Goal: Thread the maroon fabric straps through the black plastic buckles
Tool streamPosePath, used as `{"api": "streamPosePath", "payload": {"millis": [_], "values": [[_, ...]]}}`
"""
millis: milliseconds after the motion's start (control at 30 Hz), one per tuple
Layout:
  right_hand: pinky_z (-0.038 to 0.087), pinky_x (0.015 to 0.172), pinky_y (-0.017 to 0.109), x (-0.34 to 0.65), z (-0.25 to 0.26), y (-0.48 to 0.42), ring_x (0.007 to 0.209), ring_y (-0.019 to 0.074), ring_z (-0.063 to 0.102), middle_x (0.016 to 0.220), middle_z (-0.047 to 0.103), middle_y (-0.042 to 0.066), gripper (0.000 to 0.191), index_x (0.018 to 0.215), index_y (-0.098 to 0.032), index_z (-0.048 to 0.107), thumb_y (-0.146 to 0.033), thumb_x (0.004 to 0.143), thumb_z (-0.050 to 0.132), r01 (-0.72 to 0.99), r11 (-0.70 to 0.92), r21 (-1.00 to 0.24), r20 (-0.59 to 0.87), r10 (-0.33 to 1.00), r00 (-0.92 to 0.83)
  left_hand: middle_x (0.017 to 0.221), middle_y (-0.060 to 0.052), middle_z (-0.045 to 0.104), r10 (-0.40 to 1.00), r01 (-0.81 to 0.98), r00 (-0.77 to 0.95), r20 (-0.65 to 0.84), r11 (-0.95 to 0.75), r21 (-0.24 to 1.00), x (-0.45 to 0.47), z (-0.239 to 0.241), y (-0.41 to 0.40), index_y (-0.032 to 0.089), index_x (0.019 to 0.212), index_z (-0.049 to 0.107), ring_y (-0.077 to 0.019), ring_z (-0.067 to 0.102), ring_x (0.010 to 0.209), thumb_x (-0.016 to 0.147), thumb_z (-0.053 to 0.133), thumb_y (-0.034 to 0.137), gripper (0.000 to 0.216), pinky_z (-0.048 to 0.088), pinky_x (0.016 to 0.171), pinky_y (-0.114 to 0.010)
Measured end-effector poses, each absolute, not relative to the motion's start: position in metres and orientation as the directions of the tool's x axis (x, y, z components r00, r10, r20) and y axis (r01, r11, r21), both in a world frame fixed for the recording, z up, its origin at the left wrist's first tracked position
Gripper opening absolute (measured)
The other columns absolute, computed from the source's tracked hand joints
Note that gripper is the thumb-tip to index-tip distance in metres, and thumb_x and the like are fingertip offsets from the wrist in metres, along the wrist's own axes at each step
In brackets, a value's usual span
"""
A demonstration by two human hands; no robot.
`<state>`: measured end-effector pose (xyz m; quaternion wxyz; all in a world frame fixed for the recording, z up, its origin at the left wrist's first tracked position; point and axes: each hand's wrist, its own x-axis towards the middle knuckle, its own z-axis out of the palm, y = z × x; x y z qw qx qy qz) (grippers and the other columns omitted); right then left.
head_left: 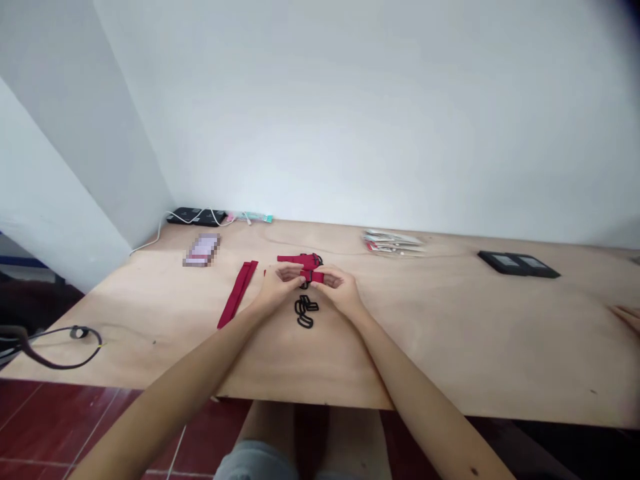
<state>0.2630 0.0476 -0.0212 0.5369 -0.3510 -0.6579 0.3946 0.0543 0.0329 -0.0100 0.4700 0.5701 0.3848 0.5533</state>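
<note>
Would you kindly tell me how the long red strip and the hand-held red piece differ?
The long red strip lies on the table; the red piece is held between the left hand and right hand. The red piece bears a black fitting, while the long red strip shows none. Both are red.

On table [450, 333], strap [237, 295] left of hands [281, 283], loops [301, 308] before them, bundle [393, 244] beyond to right

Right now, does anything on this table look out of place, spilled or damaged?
Nothing looks spilled or damaged. Slightly untidy: a white cable straggles over the black boxes at the back left corner, and black loops lie jumbled near the left hand and right hand, unlike the straight red straps.
</note>
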Motion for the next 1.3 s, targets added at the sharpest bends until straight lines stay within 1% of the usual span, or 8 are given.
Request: {"api": "streamPosePath", "payload": {"millis": [100,167,367,567,733,967,1133,1300], "values": [[0.064,0.096,0.045,0.265,-0.02,0.047,0.106,0.0299,0.075,0.114,0.078,0.013,0.04,0.101,-0.021,0.08,-0.048,0.076,0.093,0.068,0.435,-0.898,0.415,0.888,-0.199,0.125,-0.012,0.078,0.877,0.139,0.192,0.44,-0.468,0.873,0.055,-0.007,0.03,0.021,0.122,0.077,-0.029,0.074,0.113,0.08,0.088,0.023,0.043,0.06,0.101,-0.046],[0.063,0.098,0.045,0.266,-0.02,0.047,0.108,0.0301,0.075,0.115,0.079,0.012,0.041,0.103,-0.021,0.08,-0.048,0.075,0.093,0.078,0.415,-0.907,0.391,0.895,-0.212,0.128,-0.011,0.076,0.819,0.234,0.258,0.513,-0.568,0.789,0.054,-0.006,0.029,0.022,0.121,0.077,-0.0292,0.07,0.12,0.082,0.086,0.02,0.04,0.056,0.108,-0.047],[0.063,0.1,0.047,0.269,-0.016,0.043,0.109,0.031,0.074,0.117,0.079,0.011,0.042,0.104,-0.022,0.083,-0.044,0.071,0.097,0.039,0.344,-0.938,0.324,0.911,-0.255,0.112,-0.009,0.08,0.781,0.309,0.327,0.532,-0.621,0.721,0.048,-0.004,0.032,0.022,0.108,0.08,-0.0276,0.074,0.104,0.086,0.085,0.024,0.023,0.058,0.096,-0.043],[0.06,0.103,0.043,0.268,-0.012,0.042,0.112,0.0285,0.072,0.123,0.075,0.009,0.034,0.097,-0.022,0.085,-0.039,0.07,0.098,-0.039,0.315,-0.948,0.313,0.91,-0.271,0.113,-0.009,0.081,0.767,0.308,0.319,0.557,-0.64,0.704,0.044,-0.004,0.03,0.022,0.11,0.08,-0.0279,0.074,0.107,0.087,0.083,0.025,0.023,0.057,0.1,-0.044],[0.06,0.098,0.042,0.269,-0.011,0.043,0.104,0.026,0.073,0.112,0.078,0.006,0.04,0.099,-0.023,0.082,-0.034,0.065,0.1,-0.152,0.214,-0.965,0.244,0.944,-0.223,0.115,-0.009,0.08,0.799,0.267,0.223,0.559,-0.602,0.753,0.046,-0.008,0.03,0.021,0.113,0.078,-0.0269,0.074,0.109,0.085,0.081,0.019,0.028,0.058,0.1,-0.042],[0.059,0.078,0.033,0.271,0.0,0.031,0.082,0.0179,0.071,0.099,0.074,0.001,0.033,0.08,-0.023,0.061,-0.026,0.074,0.093,-0.384,0.003,-0.923,0.153,0.92,-0.361,0.111,-0.01,0.08,0.841,0.091,0.209,0.499,-0.524,0.847,0.048,0.003,0.024,0.019,0.112,0.077,-0.0246,0.076,0.105,0.087,0.077,0.019,0.026,0.062,0.092,-0.037],[0.059,0.083,0.034,0.269,0.004,0.028,0.081,0.0174,0.07,0.095,0.076,-0.001,0.041,0.104,-0.027,0.072,-0.022,0.07,0.095,-0.394,0.009,-0.919,0.151,0.932,-0.33,0.111,-0.01,0.078,0.828,0.118,0.206,0.521,-0.55,0.827,0.049,-0.001,0.023,0.02,0.116,0.076,-0.0226,0.074,0.1,0.082,0.086,0.025,0.035,0.062,0.086,-0.035],[0.057,0.105,0.048,0.262,0.004,0.023,0.109,0.0284,0.074,0.111,0.081,0.005,0.06,0.126,-0.028,0.074,-0.03,0.07,0.097,-0.279,0.053,-0.959,0.15,0.928,-0.34,0.107,-0.008,0.075,0.831,0.187,0.189,0.524,-0.554,0.811,0.051,-0.009,0.024,0.02,0.106,0.074,-0.0204,0.073,0.094,0.081,0.086,0.023,0.028,0.061,0.076,-0.03]]}}
